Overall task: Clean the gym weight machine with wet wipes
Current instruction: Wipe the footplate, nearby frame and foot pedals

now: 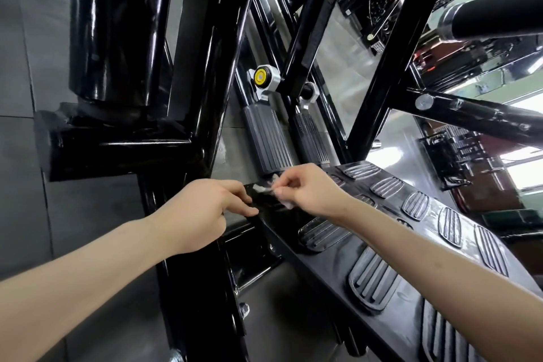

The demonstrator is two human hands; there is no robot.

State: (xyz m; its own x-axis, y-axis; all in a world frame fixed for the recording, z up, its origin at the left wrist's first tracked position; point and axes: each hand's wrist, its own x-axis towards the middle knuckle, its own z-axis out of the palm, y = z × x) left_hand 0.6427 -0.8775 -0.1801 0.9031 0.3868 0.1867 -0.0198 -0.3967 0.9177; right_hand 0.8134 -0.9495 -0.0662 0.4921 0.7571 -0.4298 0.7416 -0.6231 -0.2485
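The weight machine has a glossy black frame (202, 82) and a black footplate (338, 261) with raised ribbed treads running toward the lower right. My right hand (308, 191) pinches a small crumpled white wet wipe (266, 189) at the footplate's upper corner. My left hand (202, 211) sits just left of it, thumb and fingers curled onto that same corner edge of the footplate. The wipe is partly hidden under my right fingers.
Two grey ribbed handles (269, 144) hang behind the hands under a silver joint with a yellow cap (261, 77). Black diagonal bars (385, 67) cross above. A padded roller (499, 13) is at the upper right. Grey floor tiles (20, 200) lie to the left.
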